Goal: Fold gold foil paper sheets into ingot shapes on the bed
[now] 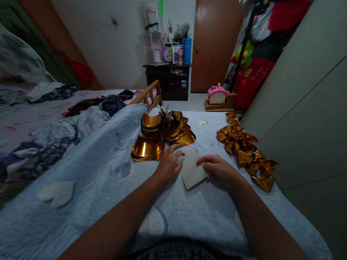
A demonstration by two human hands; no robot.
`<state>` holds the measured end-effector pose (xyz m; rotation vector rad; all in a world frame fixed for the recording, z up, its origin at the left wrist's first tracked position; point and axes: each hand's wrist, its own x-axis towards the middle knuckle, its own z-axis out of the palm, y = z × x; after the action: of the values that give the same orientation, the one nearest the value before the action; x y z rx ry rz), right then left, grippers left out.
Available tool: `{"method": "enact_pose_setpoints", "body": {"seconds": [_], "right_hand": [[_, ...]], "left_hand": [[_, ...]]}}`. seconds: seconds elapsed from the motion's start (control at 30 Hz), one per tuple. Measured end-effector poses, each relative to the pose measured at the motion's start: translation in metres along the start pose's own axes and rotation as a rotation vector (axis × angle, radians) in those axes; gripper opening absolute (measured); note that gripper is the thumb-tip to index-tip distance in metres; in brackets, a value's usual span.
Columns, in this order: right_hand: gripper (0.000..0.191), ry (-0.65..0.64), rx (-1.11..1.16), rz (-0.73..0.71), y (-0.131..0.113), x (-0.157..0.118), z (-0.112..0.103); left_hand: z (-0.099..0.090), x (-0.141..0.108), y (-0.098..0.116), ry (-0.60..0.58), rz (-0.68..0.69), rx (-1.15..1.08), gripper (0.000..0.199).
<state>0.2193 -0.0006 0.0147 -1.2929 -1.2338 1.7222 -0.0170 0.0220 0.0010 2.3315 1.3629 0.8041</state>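
A sheet of pale paper [193, 172], its white side up, is held between my hands just above or on the light blue bedspread. My left hand [169, 163] grips its left edge, with the fingers bent and a little apart. On the opposite edge, the thumb and fingers of my right hand [218, 167] pinch the paper. Beyond my left hand lies a fanned pile of shiny gold foil paper [148, 147], with more gold sheets [180, 131] curling up behind it. Folded gold foil pieces [240, 144] form a row to the right of my right hand.
The blue bedspread [108, 180] covers the surface under my arms. Rumpled clothes and bedding [62, 133] lie on a bed at left. A wooden rail [151, 94] stands behind the gold pile. Further back are a dark cabinet [168, 83], a pink toy [217, 94] and a pale wardrobe [311, 126].
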Motion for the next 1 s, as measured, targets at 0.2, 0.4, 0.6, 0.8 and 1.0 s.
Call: {"method": "enact_pose_setpoints", "body": {"seconds": [0.2, 0.4, 0.6, 0.8, 1.0], "right_hand": [[0.019, 0.024, 0.151, -0.022, 0.000, 0.003, -0.001], [0.016, 0.059, 0.274, 0.039, 0.000, 0.006, -0.005], [0.025, 0.018, 0.361, 0.054, -0.003, 0.005, -0.004], [0.025, -0.009, 0.370, 0.011, -0.004, 0.004, -0.003], [0.024, 0.014, 0.341, -0.006, -0.003, 0.005, -0.002]], "left_hand": [[-0.011, 0.001, 0.000, -0.329, 0.202, -0.237, 0.041], [-0.015, -0.002, -0.001, -0.473, 0.263, -0.316, 0.061], [-0.015, -0.004, 0.000, -0.482, 0.237, -0.275, 0.063], [-0.013, -0.003, 0.001, -0.464, 0.192, -0.265, 0.069], [-0.014, -0.001, 0.004, -0.400, 0.144, -0.314, 0.055]]}}
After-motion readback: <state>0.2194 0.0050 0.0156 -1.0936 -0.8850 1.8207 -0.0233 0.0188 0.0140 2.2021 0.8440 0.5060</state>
